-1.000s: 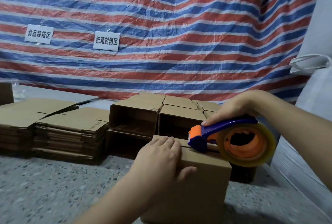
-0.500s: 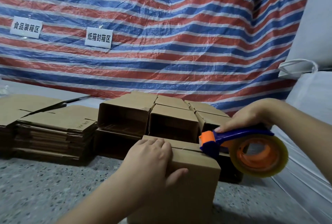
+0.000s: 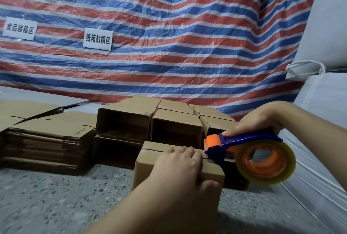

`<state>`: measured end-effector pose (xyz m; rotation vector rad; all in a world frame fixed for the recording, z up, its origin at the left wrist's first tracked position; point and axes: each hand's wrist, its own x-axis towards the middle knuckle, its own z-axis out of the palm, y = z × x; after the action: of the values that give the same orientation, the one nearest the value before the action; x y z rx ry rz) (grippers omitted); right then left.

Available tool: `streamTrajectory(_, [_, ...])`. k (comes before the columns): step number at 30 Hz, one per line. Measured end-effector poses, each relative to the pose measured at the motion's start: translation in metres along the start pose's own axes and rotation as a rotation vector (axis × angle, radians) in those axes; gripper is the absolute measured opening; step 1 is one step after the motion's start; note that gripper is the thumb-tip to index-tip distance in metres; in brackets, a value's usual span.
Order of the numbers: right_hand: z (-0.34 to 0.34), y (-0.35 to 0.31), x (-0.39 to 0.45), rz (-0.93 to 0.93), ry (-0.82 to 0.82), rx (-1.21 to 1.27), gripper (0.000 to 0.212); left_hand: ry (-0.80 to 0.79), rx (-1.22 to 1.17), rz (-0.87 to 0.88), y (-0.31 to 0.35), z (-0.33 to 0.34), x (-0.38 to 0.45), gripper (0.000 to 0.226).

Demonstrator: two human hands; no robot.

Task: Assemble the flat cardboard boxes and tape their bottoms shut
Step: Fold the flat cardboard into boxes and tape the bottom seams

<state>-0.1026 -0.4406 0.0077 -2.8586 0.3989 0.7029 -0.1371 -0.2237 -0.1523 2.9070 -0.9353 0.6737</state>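
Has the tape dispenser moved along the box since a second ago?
Yes. The tape dispenser has slid rightward along the box seam, away from the left hand; its orange head now sits near the box's right end, roll overhanging it.

Two bare forearms, seemingly no sleeves, rings.
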Motion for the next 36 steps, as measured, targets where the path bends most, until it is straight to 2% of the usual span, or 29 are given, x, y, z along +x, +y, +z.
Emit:
streamTrajectory(2, [-0.007,0.010,0.000,-0.025,0.013,-0.024,0.108,0.019,-0.006,0.011,-0.001,0.000,-0.001,0.082])
streamTrajectory(7, [-0.020,0.042,-0.012,-0.010,0.003,-0.031,0.103,0.054,-0.034,0.018,-0.003,0.002,-0.002,0.079])
streamTrajectory(10, [-0.003,0.029,-0.007,0.068,0.099,-0.326,0.097,0.031,-0.026,0.035,-0.002,0.003,0.000,0.075])
streamTrajectory(12, [0.016,0.017,0.010,0.103,0.164,-0.477,0.084,0.015,-0.018,0.035,-0.002,0.002,0.000,0.071])
streamTrajectory(15, [0.050,0.020,0.029,0.200,0.152,-0.643,0.069,0.018,-0.016,0.035,-0.002,0.001,-0.001,0.069])
streamTrajectory(17, [0.069,0.042,0.042,0.205,0.150,-0.540,0.071,0.018,-0.020,0.037,-0.002,0.002,-0.001,0.070])
streamTrajectory(21, [0.098,0.073,0.072,0.009,0.403,-0.276,0.070,0.003,-0.018,0.023,-0.001,0.004,0.001,0.073])
streamTrajectory(25, [0.136,0.081,0.091,-0.034,0.617,-0.099,0.066,0.029,-0.012,0.022,-0.001,0.005,0.000,0.073])
streamTrajectory(32, [0.203,0.068,0.105,-0.049,0.792,-0.152,0.064,0.041,-0.025,0.018,-0.003,0.009,0.001,0.073])
streamTrajectory(36, [0.213,0.060,0.098,-0.020,0.850,-0.136,0.059,0.043,-0.036,0.019,-0.003,0.011,0.002,0.073])
